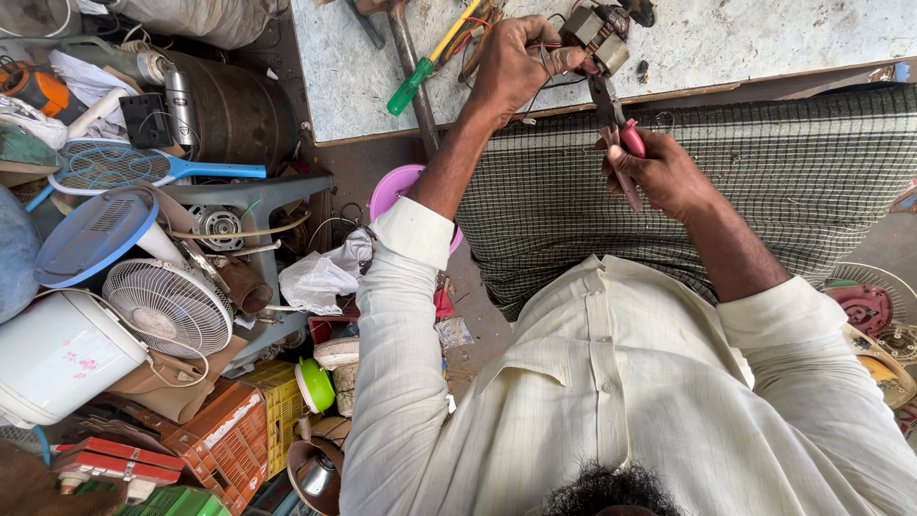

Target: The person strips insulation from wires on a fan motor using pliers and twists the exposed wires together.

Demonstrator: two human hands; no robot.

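Above the cream shirt, pliers are gripped tight in the R hand and put to the small motor clamped by the L hand; job seems abt half done.

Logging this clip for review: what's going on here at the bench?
A person leans over a worktable. The left hand grips a small electric motor with loose wires at the table's edge. The right hand holds red-handled pliers, nose pointing up at the motor. A green-handled screwdriver lies on the table. Fans and other appliance parts are piled on the floor at the picture's left.
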